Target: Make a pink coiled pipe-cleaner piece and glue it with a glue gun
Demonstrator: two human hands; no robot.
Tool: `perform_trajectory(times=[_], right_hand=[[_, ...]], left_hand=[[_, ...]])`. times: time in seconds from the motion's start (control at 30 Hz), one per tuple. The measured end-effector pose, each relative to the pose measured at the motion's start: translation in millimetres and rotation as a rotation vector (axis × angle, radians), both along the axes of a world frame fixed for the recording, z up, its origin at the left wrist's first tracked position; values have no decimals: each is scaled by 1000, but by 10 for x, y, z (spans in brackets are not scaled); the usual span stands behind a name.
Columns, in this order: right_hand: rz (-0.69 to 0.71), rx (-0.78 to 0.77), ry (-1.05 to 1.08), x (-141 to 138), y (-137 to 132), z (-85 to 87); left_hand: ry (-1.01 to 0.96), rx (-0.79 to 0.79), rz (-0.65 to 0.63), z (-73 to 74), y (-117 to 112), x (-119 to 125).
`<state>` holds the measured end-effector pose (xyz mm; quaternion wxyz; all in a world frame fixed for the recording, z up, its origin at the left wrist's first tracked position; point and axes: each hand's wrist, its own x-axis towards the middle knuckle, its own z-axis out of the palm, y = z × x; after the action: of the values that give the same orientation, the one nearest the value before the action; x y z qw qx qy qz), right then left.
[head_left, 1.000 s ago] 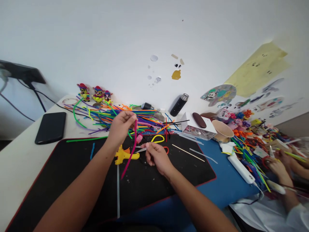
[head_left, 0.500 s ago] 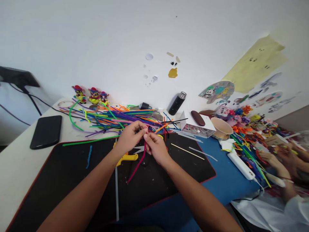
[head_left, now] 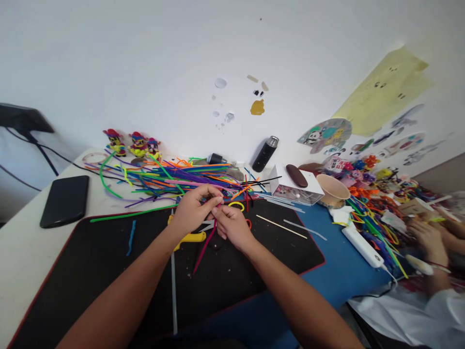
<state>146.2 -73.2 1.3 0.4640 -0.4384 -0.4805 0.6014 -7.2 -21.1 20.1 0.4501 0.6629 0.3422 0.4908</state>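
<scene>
A dark pink pipe cleaner (head_left: 204, 251) hangs from between my two hands, its free end pointing down over the black mat. My left hand (head_left: 196, 207) is closed, thumb and forefinger pinching the upper part of it. Close against it, my right hand (head_left: 233, 224) is also closed on the same pipe cleaner; the fingers hide the held portion. Under my hands lie scissors (head_left: 208, 225), partly covered, and a yellow-handled tool (head_left: 192, 237) that looks like a glue gun. A short blue pipe cleaner (head_left: 131, 237) lies to the left.
A heap of coloured pipe cleaners (head_left: 170, 177) lines the back. Behind stand small figures (head_left: 138, 144) and a black flask (head_left: 266, 154). A phone (head_left: 65, 201) lies left; a clear-fronted box (head_left: 298, 186) and bowl (head_left: 332, 190) are right. Another person's hand (head_left: 428, 237) works far right.
My fingers have shifted slightly on the pink pipe cleaner, and its hanging part looks straighter. The view has moved a little. The other person's hand at the right has moved.
</scene>
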Motion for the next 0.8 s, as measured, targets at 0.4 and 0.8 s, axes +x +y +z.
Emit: perform_trajectory(times=[0.4,0.8], right_hand=[[118,-104,-13,-136,-116,-216],[179,-206,11,-322,-278,-317]], left_hand=[[-136,13,38,192,-81,-55],[-168,70,115,204,-77,-120]])
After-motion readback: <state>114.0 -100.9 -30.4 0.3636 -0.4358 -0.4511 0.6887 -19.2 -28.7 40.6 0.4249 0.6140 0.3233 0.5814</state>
